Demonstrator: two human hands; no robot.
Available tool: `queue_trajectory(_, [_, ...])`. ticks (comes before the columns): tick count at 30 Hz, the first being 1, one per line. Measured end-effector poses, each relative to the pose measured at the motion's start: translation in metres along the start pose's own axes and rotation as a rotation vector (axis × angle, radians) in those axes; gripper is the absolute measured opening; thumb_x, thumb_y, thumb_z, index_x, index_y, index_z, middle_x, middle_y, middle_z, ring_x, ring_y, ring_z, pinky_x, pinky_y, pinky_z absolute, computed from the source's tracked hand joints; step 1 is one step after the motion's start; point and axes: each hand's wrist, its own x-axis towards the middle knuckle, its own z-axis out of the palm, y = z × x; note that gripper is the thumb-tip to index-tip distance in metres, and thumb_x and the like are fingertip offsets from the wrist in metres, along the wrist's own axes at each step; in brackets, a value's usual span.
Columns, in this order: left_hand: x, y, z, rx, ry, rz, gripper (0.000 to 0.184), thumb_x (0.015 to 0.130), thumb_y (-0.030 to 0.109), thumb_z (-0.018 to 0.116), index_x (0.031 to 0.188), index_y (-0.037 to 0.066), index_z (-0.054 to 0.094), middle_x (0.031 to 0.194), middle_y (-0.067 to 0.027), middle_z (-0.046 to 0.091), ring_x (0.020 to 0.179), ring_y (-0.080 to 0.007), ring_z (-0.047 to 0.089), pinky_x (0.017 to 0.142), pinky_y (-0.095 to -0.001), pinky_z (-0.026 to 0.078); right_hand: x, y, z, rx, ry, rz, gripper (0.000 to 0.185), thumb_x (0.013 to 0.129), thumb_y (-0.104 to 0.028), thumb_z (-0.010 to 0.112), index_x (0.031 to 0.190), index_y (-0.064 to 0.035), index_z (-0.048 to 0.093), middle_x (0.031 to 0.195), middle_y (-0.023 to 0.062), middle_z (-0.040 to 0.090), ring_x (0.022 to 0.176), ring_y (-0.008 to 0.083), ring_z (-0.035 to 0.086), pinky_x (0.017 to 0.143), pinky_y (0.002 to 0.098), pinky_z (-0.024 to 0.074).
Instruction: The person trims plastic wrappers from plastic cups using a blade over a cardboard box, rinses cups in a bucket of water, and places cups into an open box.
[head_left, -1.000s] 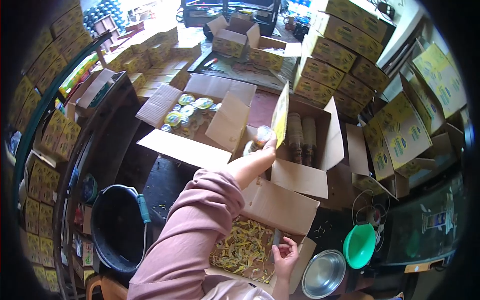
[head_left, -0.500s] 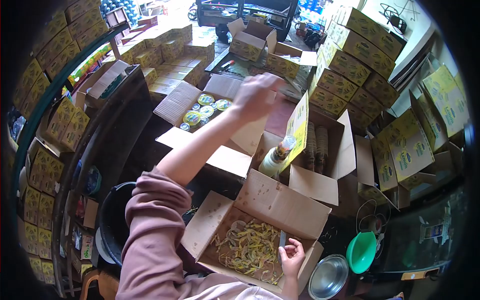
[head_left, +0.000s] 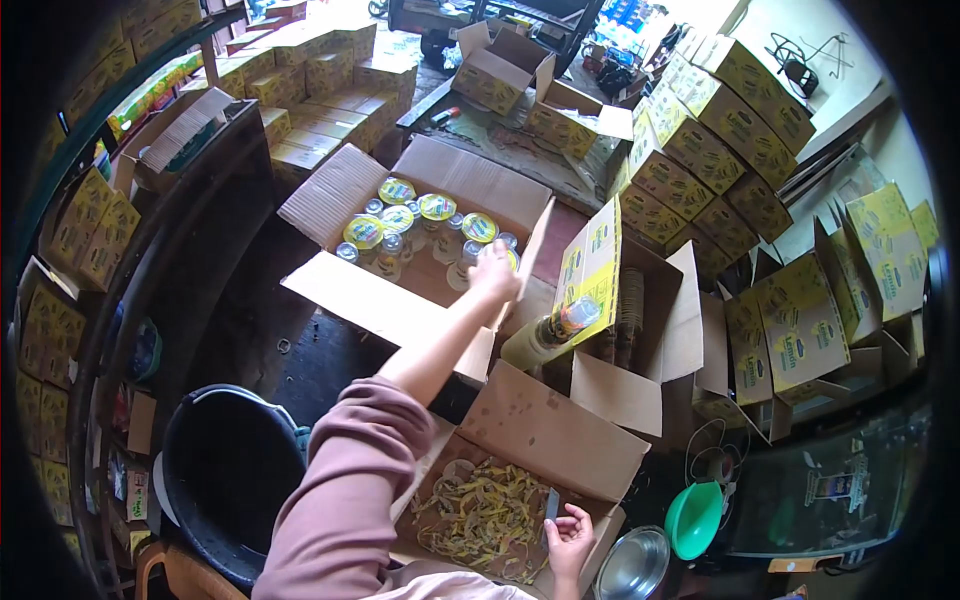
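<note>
At far left, a shelf holds printed yellow cartons (head_left: pixel 55 330). A large black bucket (head_left: pixel 230 490) sits low, right of it. Next along, beside the dark counter (head_left: pixel 335 350), an open cardboard carton (head_left: pixel 470 180) contains small clear cups and larger cups with printed yellow lids (head_left: pixel 437 207), most of them spread toward its rear.

The left hand (head_left: pixel 492 272), its arm in a rolled pink sleeve (head_left: pixel 350 480), reaches into this carton's right side. Its fingers bend downward over a yellow-lidded cup there; I cannot tell whether they grip it.

Nearer the person, a shallow carton (head_left: pixel 555 425) holds a loose heap of yellow and brown strips (head_left: pixel 485 510). Behind its raised flap, a pale-green cylinder (head_left: pixel 525 348) with a clear cup-like end leans to the right, against a printed yellow flap.

The right hand (head_left: pixel 570 538) is over the shallow carton's right side, thumb and fingers narrowed on a flat grey blade (head_left: pixel 552 503) pointing upward. Farther back, another open carton (head_left: pixel 682 300) holds nested stacks of cups. A metal bowl (head_left: pixel 632 562) lies just beside a green bowl (head_left: pixel 694 520); folded lemon-printed cartons (head_left: pixel 800 330) stand at far right.
</note>
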Motion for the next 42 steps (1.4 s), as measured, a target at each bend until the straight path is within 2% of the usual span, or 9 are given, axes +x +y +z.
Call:
queue_trajectory(6, [0.025, 0.001, 0.022, 0.111, 0.143, -0.315, 0.069, 0.071, 0.025, 0.059, 0.127, 0.003, 0.026, 0.124, -0.0152, 0.035, 0.122, -0.0290, 0.029, 0.094, -0.0497, 0.029, -0.002, -0.003, 0.005, -0.018, 0.025, 0.031, 0.038, 0.068, 0.003, 0.067, 0.103, 0.0012, 0.050, 0.074, 0.0061, 0.057, 0.063, 0.0094, 0.057, 0.056, 0.0198, 0.0474])
queue_trajectory(10, [0.049, -0.025, 0.059, 0.586, 0.230, 0.180, 0.059, 0.081, 0.021, 0.046, 0.134, 0.009, 0.022, 0.138, -0.0077, 0.024, 0.128, -0.0276, 0.021, 0.099, -0.0499, 0.021, -0.002, -0.007, 0.008, -0.059, 0.022, 0.037, 0.037, 0.069, 0.003, 0.068, 0.102, 0.0012, 0.051, 0.074, 0.0068, 0.058, 0.063, 0.0098, 0.058, 0.056, 0.0201, 0.0484])
queue_trajectory(13, [0.056, -0.031, 0.072, 0.701, -0.099, 0.192, 0.058, 0.085, 0.020, 0.041, 0.138, 0.020, 0.019, 0.144, -0.0038, 0.014, 0.132, -0.0291, 0.014, 0.104, -0.0514, 0.013, -0.001, -0.001, 0.005, -0.075, 0.041, 0.032, 0.037, 0.069, 0.002, 0.068, 0.102, 0.0008, 0.051, 0.074, 0.0070, 0.058, 0.063, 0.0100, 0.058, 0.056, 0.0205, 0.0486])
queue_trajectory(20, [0.025, -0.044, 0.055, 0.924, -0.054, 0.281, 0.069, 0.079, 0.030, 0.052, 0.137, 0.020, 0.017, 0.142, -0.0042, 0.016, 0.127, -0.0306, 0.024, 0.089, -0.0529, 0.035, -0.002, 0.002, -0.002, -0.041, 0.066, 0.028, 0.037, 0.069, 0.003, 0.067, 0.103, 0.0000, 0.051, 0.074, 0.0052, 0.057, 0.063, 0.0091, 0.057, 0.055, 0.0197, 0.0467])
queue_trajectory(28, [0.015, -0.057, -0.033, 0.444, 0.177, 0.029, 0.052, 0.068, 0.026, 0.065, 0.114, 0.009, 0.047, 0.129, -0.0200, 0.033, 0.114, -0.0358, 0.038, 0.085, -0.0485, 0.043, -0.006, -0.002, -0.004, -0.057, 0.060, -0.078, 0.036, 0.068, 0.002, 0.068, 0.100, -0.0006, 0.053, 0.071, 0.0061, 0.059, 0.061, 0.0102, 0.058, 0.056, 0.0214, 0.0485])
queue_trajectory(32, [-0.001, -0.049, -0.125, 0.051, 0.297, 0.108, 0.091, 0.047, 0.033, 0.080, 0.120, -0.002, 0.040, 0.113, -0.0220, 0.049, 0.105, -0.0359, 0.049, 0.089, -0.0379, 0.043, -0.018, -0.009, -0.002, 0.059, 0.024, -0.114, 0.035, 0.069, 0.002, 0.068, 0.101, -0.0010, 0.054, 0.072, 0.0039, 0.058, 0.063, 0.0077, 0.056, 0.057, 0.0200, 0.0465])
queue_trajectory(36, [-0.056, -0.006, -0.177, -0.609, 0.417, 0.470, 0.110, 0.050, 0.027, 0.083, 0.132, -0.005, 0.017, 0.121, -0.0241, 0.044, 0.109, -0.0306, 0.049, 0.086, -0.0360, 0.046, -0.032, -0.003, -0.002, 0.212, -0.013, -0.091, 0.036, 0.069, 0.000, 0.068, 0.102, -0.0015, 0.053, 0.076, 0.0022, 0.057, 0.068, 0.0072, 0.054, 0.064, 0.0207, 0.0462])
queue_trajectory(40, [-0.144, 0.048, -0.166, -1.555, 0.336, 0.571, 0.081, 0.070, 0.010, 0.070, 0.132, -0.003, 0.019, 0.118, -0.0178, 0.046, 0.104, -0.0260, 0.051, 0.086, -0.0346, 0.046, -0.046, -0.026, -0.010, 0.682, -0.121, 0.033, 0.038, 0.071, 0.004, 0.064, 0.107, -0.0026, 0.051, 0.080, 0.0008, 0.055, 0.069, 0.0073, 0.054, 0.065, 0.0194, 0.0460])
queue_trajectory(42, [-0.196, 0.060, -0.145, -1.926, -0.083, 0.438, 0.045, 0.081, 0.032, 0.054, 0.112, 0.001, 0.046, 0.099, -0.0122, 0.057, 0.096, -0.0224, 0.055, 0.084, -0.0346, 0.045, -0.054, -0.035, -0.017, 0.753, -0.108, -0.016, 0.038, 0.071, 0.005, 0.065, 0.106, -0.0036, 0.052, 0.080, -0.0002, 0.055, 0.069, 0.0056, 0.052, 0.065, 0.0180, 0.0457])
